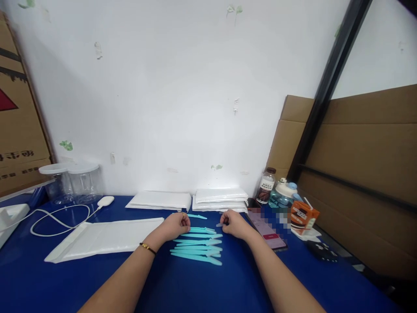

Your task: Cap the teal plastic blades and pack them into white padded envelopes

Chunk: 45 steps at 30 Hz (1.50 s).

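Observation:
Several teal eyebrow razors [195, 257] lie side by side in a loose column on the blue table. My left hand [176, 226] is closed at the upper left of the column, its fingertips on the handle end of one razor [203, 229]. Another razor [197, 216] lies just beyond those fingers. Across from it, my right hand [232, 224] is pinched at the blade-end side, with a small translucent piece [219, 224] showing at its fingertips. That piece looks like a blade cover, though the fingers hide part of it.
A white padded mailer [107, 237] lies left; folded white packs [159, 200] and stacked ones [221, 198] line the wall. Right are a phone [265, 228], a brown-capped bottle [266, 187], a blue-lidded bottle [283, 193] and an orange carton [302, 215]. Clear jars [85, 182] and a cable [58, 215] sit left.

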{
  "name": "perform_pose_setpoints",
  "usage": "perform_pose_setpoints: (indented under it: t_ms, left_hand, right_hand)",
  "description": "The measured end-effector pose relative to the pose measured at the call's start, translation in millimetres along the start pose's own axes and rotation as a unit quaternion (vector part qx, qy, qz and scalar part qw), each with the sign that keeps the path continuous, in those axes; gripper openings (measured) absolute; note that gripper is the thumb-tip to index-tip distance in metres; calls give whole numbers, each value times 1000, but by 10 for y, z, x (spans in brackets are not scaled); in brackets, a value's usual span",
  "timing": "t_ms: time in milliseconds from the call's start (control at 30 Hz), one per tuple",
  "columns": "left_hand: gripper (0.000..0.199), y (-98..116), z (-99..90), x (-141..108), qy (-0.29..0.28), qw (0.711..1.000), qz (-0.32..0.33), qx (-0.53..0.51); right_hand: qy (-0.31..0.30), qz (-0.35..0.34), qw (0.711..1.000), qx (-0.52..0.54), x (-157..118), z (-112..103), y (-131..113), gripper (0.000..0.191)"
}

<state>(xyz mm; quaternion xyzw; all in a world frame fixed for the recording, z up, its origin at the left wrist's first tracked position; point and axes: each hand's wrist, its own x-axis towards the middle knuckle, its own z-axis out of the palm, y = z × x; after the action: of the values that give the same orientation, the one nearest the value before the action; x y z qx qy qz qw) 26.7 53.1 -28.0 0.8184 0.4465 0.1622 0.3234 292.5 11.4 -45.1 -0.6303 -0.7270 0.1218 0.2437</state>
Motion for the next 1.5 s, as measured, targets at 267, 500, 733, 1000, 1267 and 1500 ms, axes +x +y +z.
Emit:
perform_pose_setpoints:
  t_ms: [267,500,733,1000,1267,1500]
  left_hand:
    - [22,34,-9,-30,28,999,6,32]
    - [17,166,47,-77,59,986,26,155]
    - [14,181,56,-82,31,991,24,131]
    - [11,169,88,-79,22,996,10,88]
    - [23,46,36,32,84,992,76,-53]
    - [29,105,11,5,49,993,75,-80]
  right_hand:
    - [-39,-9,997,65,-39,-12,-6,19]
    - [48,-50,996,60,-60,-33,-85,10]
    - [6,11,974,227,-45,-21,-112,2]
    - [14,43,937,347,4,22,-83,25]
    - [76,-13,929,363,-81,-181,-279,34]
    - [100,-27,929,357,-94,-181,-318,33]
